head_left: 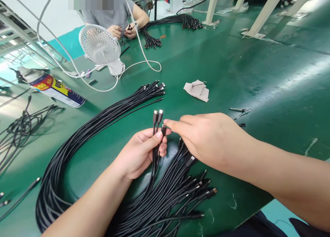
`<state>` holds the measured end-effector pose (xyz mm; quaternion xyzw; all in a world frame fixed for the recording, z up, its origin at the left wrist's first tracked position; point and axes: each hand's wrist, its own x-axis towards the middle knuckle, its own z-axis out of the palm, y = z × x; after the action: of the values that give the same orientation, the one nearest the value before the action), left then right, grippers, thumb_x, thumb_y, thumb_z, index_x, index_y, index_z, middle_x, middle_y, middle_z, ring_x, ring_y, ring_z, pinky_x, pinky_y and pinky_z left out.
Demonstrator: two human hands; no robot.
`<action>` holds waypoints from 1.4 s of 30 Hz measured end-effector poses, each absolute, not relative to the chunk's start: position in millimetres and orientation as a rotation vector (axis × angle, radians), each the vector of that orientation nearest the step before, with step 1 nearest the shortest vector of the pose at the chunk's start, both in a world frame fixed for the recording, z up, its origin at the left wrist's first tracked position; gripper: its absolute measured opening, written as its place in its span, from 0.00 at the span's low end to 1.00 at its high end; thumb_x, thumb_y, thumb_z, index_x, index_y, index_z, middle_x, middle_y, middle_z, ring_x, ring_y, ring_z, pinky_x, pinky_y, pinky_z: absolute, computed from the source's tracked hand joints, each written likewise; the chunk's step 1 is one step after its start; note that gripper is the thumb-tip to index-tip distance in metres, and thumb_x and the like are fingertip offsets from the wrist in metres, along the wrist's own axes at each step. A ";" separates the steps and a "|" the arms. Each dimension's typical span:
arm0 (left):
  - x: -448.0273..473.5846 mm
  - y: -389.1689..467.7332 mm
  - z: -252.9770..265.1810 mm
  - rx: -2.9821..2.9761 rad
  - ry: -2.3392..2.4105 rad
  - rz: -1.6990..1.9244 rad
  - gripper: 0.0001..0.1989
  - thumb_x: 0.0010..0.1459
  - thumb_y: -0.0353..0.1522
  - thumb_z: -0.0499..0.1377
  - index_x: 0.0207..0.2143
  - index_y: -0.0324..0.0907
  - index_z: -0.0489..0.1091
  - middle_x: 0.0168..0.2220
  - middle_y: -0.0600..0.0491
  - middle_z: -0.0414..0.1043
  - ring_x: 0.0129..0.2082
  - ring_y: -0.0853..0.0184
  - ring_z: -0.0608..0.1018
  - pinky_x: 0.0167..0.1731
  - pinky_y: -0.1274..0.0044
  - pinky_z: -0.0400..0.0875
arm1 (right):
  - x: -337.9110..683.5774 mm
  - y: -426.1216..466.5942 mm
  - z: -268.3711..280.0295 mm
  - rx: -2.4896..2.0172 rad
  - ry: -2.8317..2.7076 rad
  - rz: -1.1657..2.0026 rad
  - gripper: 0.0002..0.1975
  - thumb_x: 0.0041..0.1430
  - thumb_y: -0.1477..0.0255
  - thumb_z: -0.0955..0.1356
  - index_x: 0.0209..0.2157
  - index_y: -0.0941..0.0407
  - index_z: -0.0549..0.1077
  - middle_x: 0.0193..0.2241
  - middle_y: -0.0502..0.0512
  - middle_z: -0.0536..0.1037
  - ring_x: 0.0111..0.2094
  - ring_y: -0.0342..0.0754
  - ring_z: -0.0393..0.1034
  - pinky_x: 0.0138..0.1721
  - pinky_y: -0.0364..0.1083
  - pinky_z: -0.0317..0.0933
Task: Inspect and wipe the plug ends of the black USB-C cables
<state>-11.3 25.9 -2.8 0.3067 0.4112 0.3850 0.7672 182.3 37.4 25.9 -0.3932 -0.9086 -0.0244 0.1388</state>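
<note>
My left hand (144,147) is closed around a few black USB cables (154,161). Three of their connectors stand up out of the grip, side by side, with metal tips. The thumb presses on the nearest connector (163,129). My right hand (211,137) reaches in from the right, its index finger stretched out with the tip close beside these connectors; its thumb and lower fingers are largely hidden. Below both hands lies a large bundle of black cables (51,182), curved in a U, with many connector ends (198,186) fanned out under my right hand.
A white fan (100,46) and a spray can (59,89) are at the left, near loose cables (20,127). A grey cloth (197,90) and small scissors (242,112) lie on the green table (257,75). Across it, a person handles another cable bundle (170,22).
</note>
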 end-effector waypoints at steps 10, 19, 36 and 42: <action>-9.7 25.0 2.2 0.679 0.884 0.829 0.08 0.53 0.33 0.69 0.29 0.36 0.76 0.25 0.54 0.69 0.22 0.76 0.69 0.23 0.81 0.64 | 180.7 37.1 25.2 -1.118 -2.612 0.002 0.17 0.56 0.81 0.66 0.47 0.59 0.76 0.30 0.53 0.79 0.24 0.43 0.71 0.23 0.43 0.51; -10.5 25.7 0.7 0.680 0.900 0.815 0.09 0.53 0.34 0.69 0.28 0.36 0.76 0.25 0.55 0.69 0.22 0.76 0.69 0.23 0.81 0.64 | 179.3 35.8 25.2 -1.135 -2.619 -0.036 0.17 0.56 0.80 0.67 0.47 0.60 0.77 0.29 0.52 0.79 0.22 0.45 0.71 0.22 0.43 0.52; -10.6 25.8 2.0 0.671 0.907 0.856 0.12 0.52 0.33 0.69 0.37 0.35 0.80 0.27 0.54 0.69 0.22 0.76 0.69 0.23 0.81 0.64 | 179.9 41.3 31.9 -1.240 -2.616 0.217 0.15 0.63 0.75 0.63 0.48 0.57 0.76 0.36 0.56 0.82 0.28 0.47 0.74 0.26 0.44 0.53; -11.6 26.7 2.0 0.657 0.890 0.864 0.12 0.52 0.33 0.69 0.37 0.34 0.80 0.27 0.54 0.69 0.22 0.76 0.69 0.23 0.82 0.65 | 175.8 44.2 37.0 -1.318 -2.751 0.329 0.17 0.59 0.78 0.65 0.49 0.57 0.76 0.37 0.56 0.81 0.31 0.49 0.75 0.28 0.44 0.56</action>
<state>-11.6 26.7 2.0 0.3021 0.4092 0.3975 0.7637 175.8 44.2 37.0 -0.4293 -0.8960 0.1071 0.0369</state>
